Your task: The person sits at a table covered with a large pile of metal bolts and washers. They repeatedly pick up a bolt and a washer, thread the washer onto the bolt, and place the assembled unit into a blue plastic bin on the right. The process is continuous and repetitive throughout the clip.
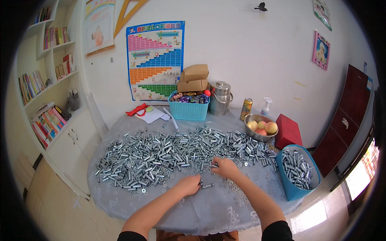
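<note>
A wide heap of silvery metal sleeves and bolts (161,156) covers the middle of the table, with small washers (237,188) scattered along its near edge. My left hand (188,185) rests low over the cloth in front of the heap, fingers curled closed. Its fingertips are mostly hidden, with a small dark metal bit showing at them. Just right of that hand, a single metal sleeve bolt (208,186) lies on the cloth. My right hand (226,168) reaches to the heap's near edge with its fingers bent together; what they pinch is too small to make out.
A blue bin (286,180) filled with similar metal pieces stands at the table's right edge. Behind the heap are a turquoise basket (188,110) of wrapped sweets, a metal pail (220,102), a can (246,109), a steel bowl (257,135) of fruit and a red box (288,132).
</note>
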`<act>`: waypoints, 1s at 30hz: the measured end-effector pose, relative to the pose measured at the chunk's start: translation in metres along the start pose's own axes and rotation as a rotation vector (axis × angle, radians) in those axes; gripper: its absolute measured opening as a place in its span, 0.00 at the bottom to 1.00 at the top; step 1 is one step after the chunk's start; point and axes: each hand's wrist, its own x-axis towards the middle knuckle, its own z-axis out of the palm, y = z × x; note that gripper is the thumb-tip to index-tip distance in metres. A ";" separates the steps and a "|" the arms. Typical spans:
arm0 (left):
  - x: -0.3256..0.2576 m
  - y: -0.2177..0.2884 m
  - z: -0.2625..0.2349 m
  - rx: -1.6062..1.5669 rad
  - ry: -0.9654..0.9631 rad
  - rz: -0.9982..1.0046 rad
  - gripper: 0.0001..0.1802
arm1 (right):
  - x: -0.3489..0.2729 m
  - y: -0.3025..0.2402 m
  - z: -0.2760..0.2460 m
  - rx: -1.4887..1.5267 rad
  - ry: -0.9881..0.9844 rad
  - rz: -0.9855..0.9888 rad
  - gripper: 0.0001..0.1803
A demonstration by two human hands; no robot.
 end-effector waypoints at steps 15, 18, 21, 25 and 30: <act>-0.014 -0.018 0.002 -0.032 0.039 -0.023 0.18 | -0.029 -0.011 0.040 -0.207 -0.289 -0.273 0.18; -0.013 -0.024 0.005 -0.126 0.032 -0.034 0.19 | -0.025 -0.012 0.037 -0.249 -0.286 -0.330 0.17; -0.011 -0.018 -0.002 -0.215 0.013 -0.037 0.20 | -0.031 -0.006 0.029 -0.188 -0.254 -0.235 0.17; -0.017 0.000 -0.027 -0.353 -0.120 -0.333 0.19 | -0.054 0.000 -0.017 0.011 -0.137 -0.081 0.17; 0.028 0.036 -0.032 -1.054 -0.177 -0.362 0.16 | -0.105 0.050 -0.092 0.074 0.174 0.065 0.18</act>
